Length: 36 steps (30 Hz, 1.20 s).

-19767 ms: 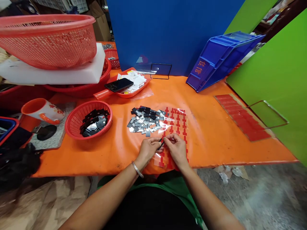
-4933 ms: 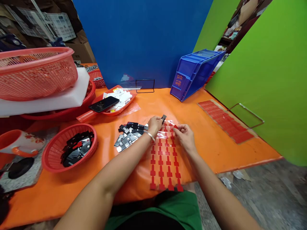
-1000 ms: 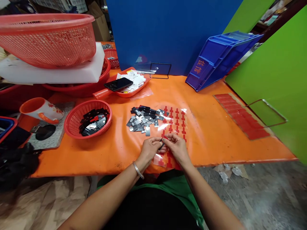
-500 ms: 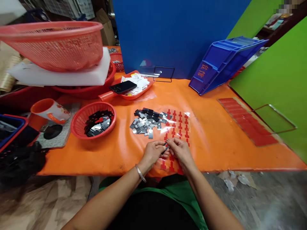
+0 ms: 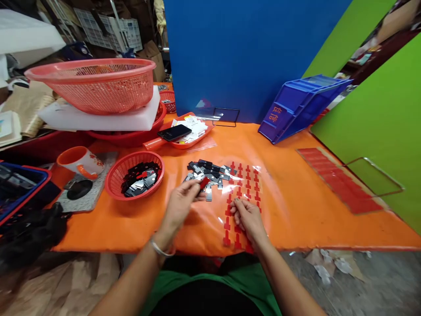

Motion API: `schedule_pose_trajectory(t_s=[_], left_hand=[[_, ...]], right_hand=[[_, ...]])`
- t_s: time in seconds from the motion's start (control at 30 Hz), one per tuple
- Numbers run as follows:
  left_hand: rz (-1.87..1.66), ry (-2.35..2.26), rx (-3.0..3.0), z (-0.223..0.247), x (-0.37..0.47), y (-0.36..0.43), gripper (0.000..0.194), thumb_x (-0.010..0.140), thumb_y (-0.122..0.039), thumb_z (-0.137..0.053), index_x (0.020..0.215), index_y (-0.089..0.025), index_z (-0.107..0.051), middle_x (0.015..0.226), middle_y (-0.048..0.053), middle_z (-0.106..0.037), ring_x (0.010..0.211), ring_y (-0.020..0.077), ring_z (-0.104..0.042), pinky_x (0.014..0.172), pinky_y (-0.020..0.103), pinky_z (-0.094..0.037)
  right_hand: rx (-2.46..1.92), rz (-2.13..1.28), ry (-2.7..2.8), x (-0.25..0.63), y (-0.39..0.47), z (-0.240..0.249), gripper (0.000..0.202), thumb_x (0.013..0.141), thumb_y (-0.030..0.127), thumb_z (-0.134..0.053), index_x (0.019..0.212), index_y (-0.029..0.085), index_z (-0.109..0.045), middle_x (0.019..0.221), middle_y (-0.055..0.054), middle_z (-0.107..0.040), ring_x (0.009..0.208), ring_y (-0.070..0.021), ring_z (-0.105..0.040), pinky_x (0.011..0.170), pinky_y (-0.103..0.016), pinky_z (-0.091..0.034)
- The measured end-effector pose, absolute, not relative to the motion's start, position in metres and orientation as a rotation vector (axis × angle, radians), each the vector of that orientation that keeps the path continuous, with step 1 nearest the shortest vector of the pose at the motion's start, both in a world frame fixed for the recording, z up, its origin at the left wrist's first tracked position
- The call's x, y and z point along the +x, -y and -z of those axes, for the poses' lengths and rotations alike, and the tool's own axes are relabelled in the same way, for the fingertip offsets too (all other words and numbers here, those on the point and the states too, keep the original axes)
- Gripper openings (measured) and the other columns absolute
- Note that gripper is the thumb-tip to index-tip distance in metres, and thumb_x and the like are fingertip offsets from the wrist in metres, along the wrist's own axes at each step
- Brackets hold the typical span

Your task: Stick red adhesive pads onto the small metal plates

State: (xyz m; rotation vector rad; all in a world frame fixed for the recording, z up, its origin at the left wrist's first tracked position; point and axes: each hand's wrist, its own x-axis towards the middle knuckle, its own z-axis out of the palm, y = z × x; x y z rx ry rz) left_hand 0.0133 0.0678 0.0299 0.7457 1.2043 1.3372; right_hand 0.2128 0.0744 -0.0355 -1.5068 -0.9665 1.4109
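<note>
Between the thumb and fingers of my left hand (image 5: 184, 199) is a small red-faced piece (image 5: 204, 182), held just in front of a pile of black and silver metal pieces (image 5: 210, 169). My right hand (image 5: 248, 215) rests over a clear sheet with rows of red T-shaped stickers (image 5: 248, 183). Its fingers are pinched together near the left rows, and whatever they hold, if anything, is too small to name. Left of the pile, a red basket (image 5: 112, 181) contains more black and silver pieces with a red one on top.
A mug (image 5: 77, 160) stands on a grey slab at the left. Behind are a red scoop of paper slips (image 5: 194, 131) with a phone (image 5: 174, 132) on it and a stacked pink basket (image 5: 98, 85). A blue bin (image 5: 296, 107) and red sheet (image 5: 335, 180) are at the right.
My hands have parted. My left hand has moved left with the piece, which now shows red, while my right hand remains over the sticker sheet. The view has shifted slightly.
</note>
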Motion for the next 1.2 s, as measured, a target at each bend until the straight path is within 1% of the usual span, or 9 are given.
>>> schedule_pose_trajectory(t_s=[0.17, 0.23, 0.33, 0.47, 0.6, 0.67, 0.77, 0.97, 1.2], left_hand=[[-1.564, -1.750, 0.997, -0.034, -0.078, -0.082, 0.036, 0.073, -0.039, -0.065, 0.098, -0.014, -0.068, 0.089, 0.005, -0.070, 0.073, 0.0153, -0.067, 0.077, 0.030, -0.055], [-1.521, -2.036, 1.158, -0.032, -0.104, -0.082, 0.031, 0.076, -0.038, -0.062, 0.097, -0.016, -0.069, 0.090, 0.005, -0.070, 0.078, 0.0175, -0.066, 0.081, 0.032, -0.053], [-1.435, -2.310, 1.442, -0.028, -0.116, -0.075, 0.030, 0.080, -0.035, -0.057, 0.103, -0.019, -0.068, 0.099, 0.006, -0.068, 0.088, 0.0201, -0.064, 0.088, 0.036, -0.049], [-1.387, -2.167, 1.729, -0.017, -0.082, -0.062, 0.025, 0.084, -0.033, -0.053, 0.101, -0.019, -0.067, 0.101, 0.006, -0.067, 0.094, 0.0197, -0.061, 0.091, 0.033, -0.046], [-1.161, -1.867, 1.774, 0.009, -0.032, -0.052, 0.020, 0.085, -0.030, -0.054, 0.094, -0.018, -0.067, 0.092, 0.005, -0.068, 0.086, 0.0183, -0.062, 0.081, 0.030, -0.048], [-1.059, -1.831, 1.795, 0.022, -0.017, -0.050, 0.017, 0.085, -0.028, -0.054, 0.092, -0.019, -0.067, 0.090, 0.005, -0.067, 0.085, 0.0187, -0.061, 0.078, 0.031, -0.048], [-0.977, -1.913, 1.879, 0.034, -0.011, -0.053, 0.017, 0.085, -0.025, -0.054, 0.095, -0.019, -0.066, 0.089, 0.007, -0.065, 0.089, 0.0219, -0.058, 0.081, 0.034, -0.047], [-0.782, -2.131, 1.970, 0.039, -0.020, -0.073, 0.027, 0.085, -0.027, -0.053, 0.109, -0.016, -0.061, 0.094, 0.011, -0.057, 0.092, 0.0255, -0.052, 0.085, 0.039, -0.044], [-0.763, -2.126, 1.955, 0.045, -0.021, -0.081, 0.018, 0.083, -0.029, -0.058, 0.096, -0.018, -0.065, 0.090, 0.009, -0.056, 0.092, 0.0249, -0.052, 0.083, 0.036, -0.044]], right_hand=[[-1.505, -1.387, 1.026, 0.214, -0.074, 0.037, 0.042, 0.072, 0.058, -0.061, 0.067, 0.016, -0.058, 0.050, 0.002, -0.056, 0.028, -0.0044, -0.034, 0.027, -0.018, -0.020], [-1.510, -1.377, 1.050, 0.215, -0.074, 0.040, 0.042, 0.073, 0.058, -0.060, 0.066, 0.016, -0.057, 0.049, 0.002, -0.055, 0.029, -0.0045, -0.034, 0.028, -0.018, -0.020], [-1.532, -1.361, 1.087, 0.216, -0.074, 0.041, 0.041, 0.077, 0.056, -0.058, 0.065, 0.017, -0.056, 0.045, 0.004, -0.052, 0.029, -0.0052, -0.034, 0.030, -0.018, -0.022], [-1.527, -1.314, 1.238, 0.216, -0.072, 0.035, 0.035, 0.080, 0.048, -0.057, 0.064, 0.018, -0.054, 0.042, 0.005, -0.047, 0.034, -0.0075, -0.037, 0.036, -0.020, -0.028], [-1.434, -1.027, 1.626, 0.209, -0.072, 0.022, 0.016, 0.080, 0.031, -0.058, 0.070, 0.018, -0.061, 0.065, -0.002, -0.061, 0.056, -0.0138, -0.053, 0.053, -0.025, -0.041], [-1.371, -0.843, 1.831, 0.201, -0.075, 0.018, 0.012, 0.082, 0.023, -0.056, 0.074, 0.019, -0.064, 0.073, -0.004, -0.063, 0.066, -0.0161, -0.056, 0.061, -0.027, -0.043], [-1.298, -0.671, 2.049, 0.185, -0.085, 0.019, 0.013, 0.083, 0.015, -0.056, 0.076, 0.019, -0.066, 0.079, -0.005, -0.063, 0.073, -0.0179, -0.057, 0.067, -0.029, -0.045], [-1.253, -0.432, 2.316, 0.151, -0.110, 0.028, 0.013, 0.083, 0.013, -0.058, 0.084, 0.018, -0.070, 0.090, -0.008, -0.063, 0.087, -0.0228, -0.052, 0.077, -0.035, -0.047], [-1.232, -0.394, 2.333, 0.140, -0.114, 0.034, 0.018, 0.082, 0.012, -0.057, 0.095, 0.016, -0.069, 0.096, -0.011, -0.061, 0.093, -0.0252, -0.050, 0.083, -0.039, -0.047]])
